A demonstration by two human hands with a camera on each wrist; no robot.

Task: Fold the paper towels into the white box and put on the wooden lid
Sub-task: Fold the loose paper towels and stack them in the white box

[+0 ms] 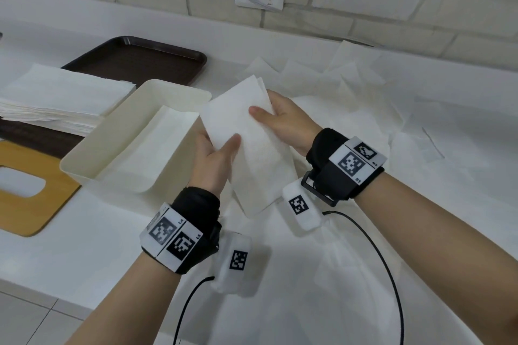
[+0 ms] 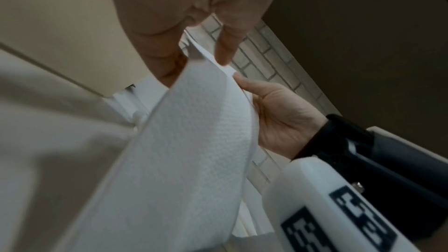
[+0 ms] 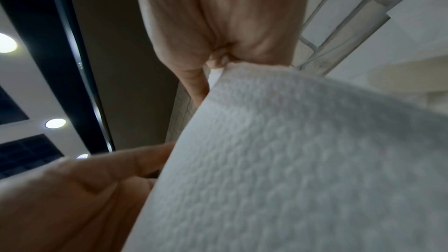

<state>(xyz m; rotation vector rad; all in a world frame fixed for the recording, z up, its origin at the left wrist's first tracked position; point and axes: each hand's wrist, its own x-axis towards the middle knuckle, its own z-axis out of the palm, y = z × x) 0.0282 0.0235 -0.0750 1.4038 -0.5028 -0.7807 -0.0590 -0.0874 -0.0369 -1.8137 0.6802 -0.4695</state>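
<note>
Both hands hold a folded white paper towel (image 1: pixel 246 145) in the air, just right of the white box (image 1: pixel 92 154). My left hand (image 1: pixel 215 154) grips its lower left edge, thumb on top. My right hand (image 1: pixel 280 120) pinches its upper right edge, thumb across the front. The box is open and has a folded towel (image 1: pixel 157 148) lying inside. The wooden lid (image 1: pixel 25 210), with a slot cut in it, lies flat at the left edge of the counter. The wrist views show the towel (image 2: pixel 194 141) (image 3: pixel 290 160) close up between the fingers.
A stack of flat paper towels (image 1: pixel 56 95) sits on a dark brown tray (image 1: pixel 157 61) behind the box. Several loose unfolded towels (image 1: pixel 350 78) lie spread over the white counter to the right and under my arms. A brick wall runs along the back.
</note>
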